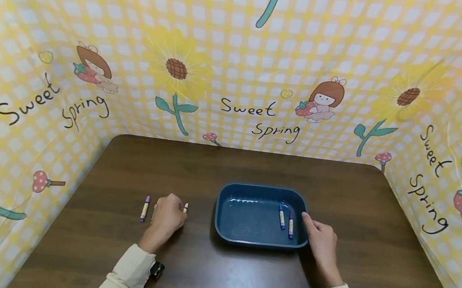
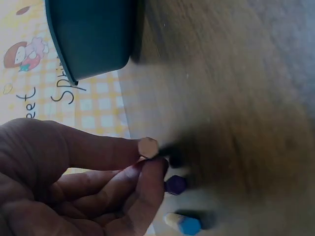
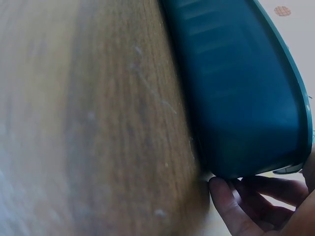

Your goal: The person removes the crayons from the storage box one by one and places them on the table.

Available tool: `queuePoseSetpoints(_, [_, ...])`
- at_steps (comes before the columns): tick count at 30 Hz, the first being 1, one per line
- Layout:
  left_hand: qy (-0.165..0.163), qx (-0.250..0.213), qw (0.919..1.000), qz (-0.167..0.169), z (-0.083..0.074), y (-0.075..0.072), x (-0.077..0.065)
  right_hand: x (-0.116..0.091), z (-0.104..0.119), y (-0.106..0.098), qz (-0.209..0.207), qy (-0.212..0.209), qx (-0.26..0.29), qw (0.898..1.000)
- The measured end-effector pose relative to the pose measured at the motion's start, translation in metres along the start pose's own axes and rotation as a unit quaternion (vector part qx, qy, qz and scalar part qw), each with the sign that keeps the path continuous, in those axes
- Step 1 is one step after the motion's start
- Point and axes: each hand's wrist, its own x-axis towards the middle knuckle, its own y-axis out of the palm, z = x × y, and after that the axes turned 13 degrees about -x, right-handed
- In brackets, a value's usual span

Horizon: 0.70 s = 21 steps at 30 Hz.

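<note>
My left hand [image 1: 166, 218] is low over the left part of the table. In the left wrist view its thumb and finger pinch a crayon [image 2: 148, 148] with a peach-coloured end facing the camera. Just beyond the fingertips are a dark crayon [image 2: 174, 160], a purple crayon end [image 2: 175, 185] and a blue-ended crayon [image 2: 189, 225]. My right hand [image 1: 323, 242] holds the right end of a dark blue tray [image 1: 260, 241], thumb at the rim and fingers against the outer wall. Two crayons, one blue [image 1: 282, 217] and one purple-blue [image 1: 291, 226], lie inside the tray, towards its right side.
A purple-tipped crayon [image 1: 144, 209] lies on the brown wooden table [image 1: 168, 165], left of my left hand. Yellow checked cloth [image 1: 241, 59] with printed flowers and lettering rises behind the table and along both sides.
</note>
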Motion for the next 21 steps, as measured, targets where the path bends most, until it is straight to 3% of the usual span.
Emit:
queuePoseSetpoints(6, [0.021, 0.024, 0.9995, 0.002, -0.0055, 0.0026, 0.0012, -0.0008, 0.0005, -0.0012, 0.013, 0.003, 0.009, 1.0])
queuePoseSetpoints(15, [-0.005, 0.015, 0.9999, 0.006, -0.0057, 0.0084, 0.0007, -0.001, -0.0031, 0.0005, 0.012, -0.001, 0.017, 1.0])
queuePoseSetpoints(21, [-0.004, 0.02, 0.9998, -0.007, -0.007, 0.0075, 0.0011, -0.0001, -0.0033, 0.0003, 0.022, 0.001, 0.018, 1.0])
